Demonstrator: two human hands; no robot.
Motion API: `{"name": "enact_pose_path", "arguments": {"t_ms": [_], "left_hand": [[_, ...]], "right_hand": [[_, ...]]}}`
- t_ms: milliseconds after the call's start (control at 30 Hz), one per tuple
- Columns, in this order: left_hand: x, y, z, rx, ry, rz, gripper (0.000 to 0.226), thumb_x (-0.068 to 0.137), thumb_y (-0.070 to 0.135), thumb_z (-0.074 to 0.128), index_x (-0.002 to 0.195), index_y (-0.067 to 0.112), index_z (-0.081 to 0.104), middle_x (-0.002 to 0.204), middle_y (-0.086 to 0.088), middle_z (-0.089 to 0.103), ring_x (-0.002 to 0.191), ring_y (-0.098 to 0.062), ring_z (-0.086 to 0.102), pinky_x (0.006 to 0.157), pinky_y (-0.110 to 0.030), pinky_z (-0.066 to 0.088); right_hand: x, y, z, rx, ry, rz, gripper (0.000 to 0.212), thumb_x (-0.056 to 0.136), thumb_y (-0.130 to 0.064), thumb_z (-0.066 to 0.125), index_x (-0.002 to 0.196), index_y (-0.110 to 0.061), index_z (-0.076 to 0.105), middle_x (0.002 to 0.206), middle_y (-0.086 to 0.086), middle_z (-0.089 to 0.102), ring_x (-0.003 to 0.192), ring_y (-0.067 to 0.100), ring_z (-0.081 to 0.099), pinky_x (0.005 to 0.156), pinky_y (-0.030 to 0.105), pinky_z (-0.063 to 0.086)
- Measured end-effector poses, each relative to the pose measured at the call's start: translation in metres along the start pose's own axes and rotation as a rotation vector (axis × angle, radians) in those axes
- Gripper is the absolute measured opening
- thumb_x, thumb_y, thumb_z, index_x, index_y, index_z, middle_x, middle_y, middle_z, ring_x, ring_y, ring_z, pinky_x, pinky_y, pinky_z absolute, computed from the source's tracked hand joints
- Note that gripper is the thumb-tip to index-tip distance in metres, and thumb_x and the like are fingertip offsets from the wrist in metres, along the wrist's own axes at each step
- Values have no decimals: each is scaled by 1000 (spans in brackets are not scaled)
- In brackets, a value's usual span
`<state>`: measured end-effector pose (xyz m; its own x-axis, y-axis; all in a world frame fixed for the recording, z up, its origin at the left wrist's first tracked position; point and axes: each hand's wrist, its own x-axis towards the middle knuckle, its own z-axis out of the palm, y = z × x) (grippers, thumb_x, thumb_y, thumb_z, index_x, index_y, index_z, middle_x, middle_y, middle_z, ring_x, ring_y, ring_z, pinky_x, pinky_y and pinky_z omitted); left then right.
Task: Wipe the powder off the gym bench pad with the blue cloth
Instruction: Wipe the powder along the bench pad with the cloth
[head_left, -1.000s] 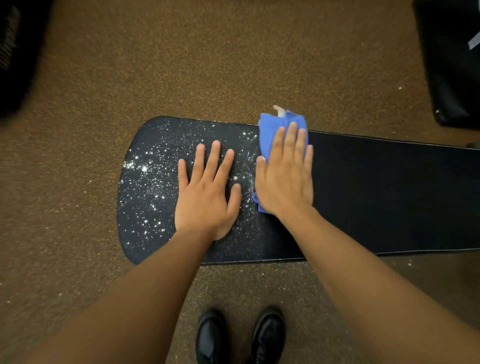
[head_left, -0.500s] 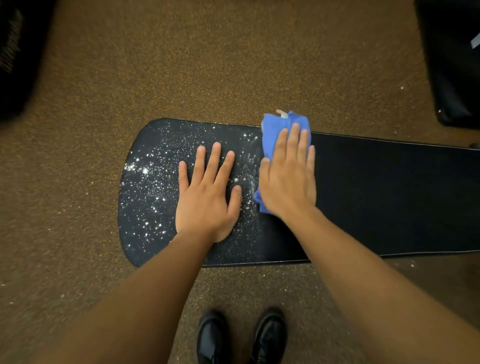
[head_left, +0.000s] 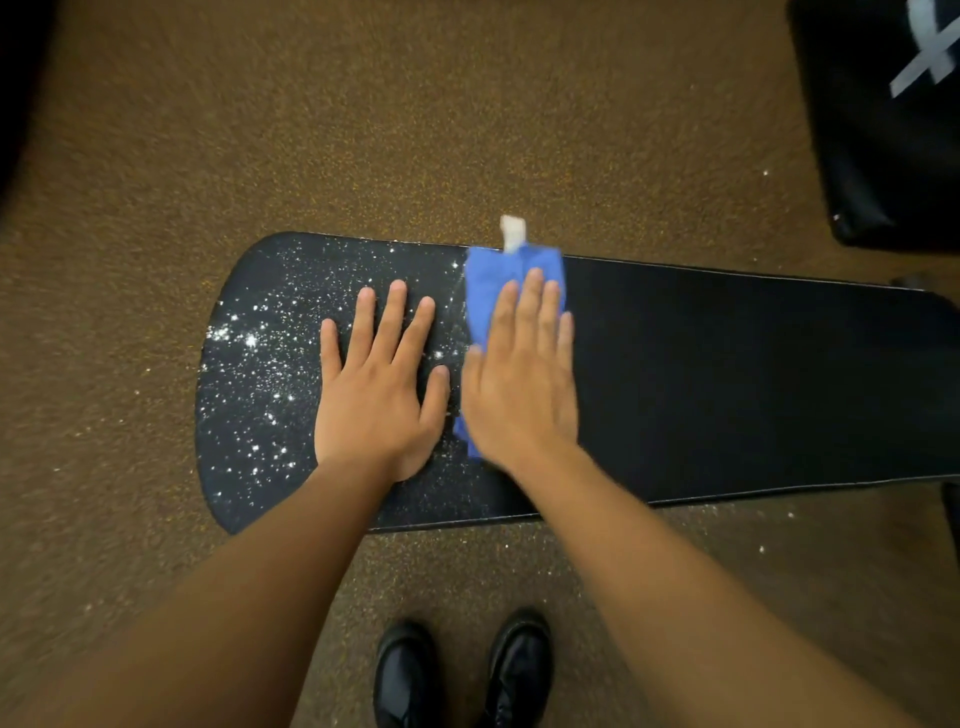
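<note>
While the black gym bench pad (head_left: 727, 374) lies across the brown floor (head_left: 363, 130), white powder (head_left: 254, 343) covers its rounded left end, thick near the left edge and thinner toward the middle. On this powdered part the left hand (head_left: 379, 395) rests flat, palm down, with straight fingers (head_left: 392, 322) spread a little apart, pointing to the far edge of the pad. Just beside it, thumb close to thumb, the right hand (head_left: 519, 384) presses flat on the blue cloth (head_left: 488, 291); its fingers are straight and lie close together. The cloth reaches the far edge of the pad, where a small white tag (head_left: 512, 234) sticks out of it, and a blue corner shows under the wrist. Right of the cloth the pad looks dark and clean. Near the near edge, two black shoes (head_left: 462, 675) stand on the floor. A black object (head_left: 893, 130) sits at the far right corner of the view.
</note>
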<state>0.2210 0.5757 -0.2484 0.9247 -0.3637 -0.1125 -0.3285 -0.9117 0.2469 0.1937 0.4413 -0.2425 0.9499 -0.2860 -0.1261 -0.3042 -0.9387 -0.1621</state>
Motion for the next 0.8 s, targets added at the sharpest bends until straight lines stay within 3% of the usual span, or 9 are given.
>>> {"name": "enact_pose_path", "arguments": {"t_ms": [100,167,267,400,500,633,800], "left_hand": [[0,-1,-2,-15,2,2,64,96,47,21,157,26,14,165,3,0,151,-20,-7,121,-51,-3],[-1,-1,-2,-16,0,1,64,97,48,20,157,26,13,165,3,-1,151,-20,-8,121,-51,-4],[-2,-1,-1,-13,-2,0,64,97,49,18,157,27,12,165,3,-1,151,-20,-9,121,-51,-5],[-1,0,-1,-8,-1,2,63,97,49,18,157,27,12,165,3,-1,151,-20,-9,121,-51,-4],[-1,-1,-1,-4,-6,3,64,96,48,18,157,26,12,164,4,-2,151,-19,-9,121,-50,-5],[-1,-2,-2,-17,-7,9,64,97,47,18,157,25,13,165,3,-1,151,-20,-8,120,-51,-4],[-2,-3,-1,-12,-11,9,63,98,48,18,157,27,11,165,3,-2,151,-20,-10,120,-52,-4]], "right_hand": [[-63,13,0,-16,-63,-195,66,99,-36,20,153,1,11,161,23,3,149,36,0,120,51,11],[-79,37,1,-29,-86,-212,65,99,-37,23,153,0,14,161,21,6,149,35,4,119,50,15],[-37,59,-2,-59,-32,-56,67,97,-36,23,152,2,18,160,22,10,149,37,8,119,53,19],[28,29,-6,3,-16,120,68,100,-37,26,153,0,5,162,21,-3,149,35,-6,121,49,3],[-3,5,-1,4,-21,-49,66,100,-36,22,153,-1,5,162,21,-3,149,34,-6,121,49,3],[-70,33,2,-35,-83,-247,66,99,-38,22,153,-3,9,161,18,2,149,33,0,119,49,11],[-2,45,-5,-14,-4,57,67,97,-35,23,153,1,11,161,21,3,150,35,1,120,51,11]]}}
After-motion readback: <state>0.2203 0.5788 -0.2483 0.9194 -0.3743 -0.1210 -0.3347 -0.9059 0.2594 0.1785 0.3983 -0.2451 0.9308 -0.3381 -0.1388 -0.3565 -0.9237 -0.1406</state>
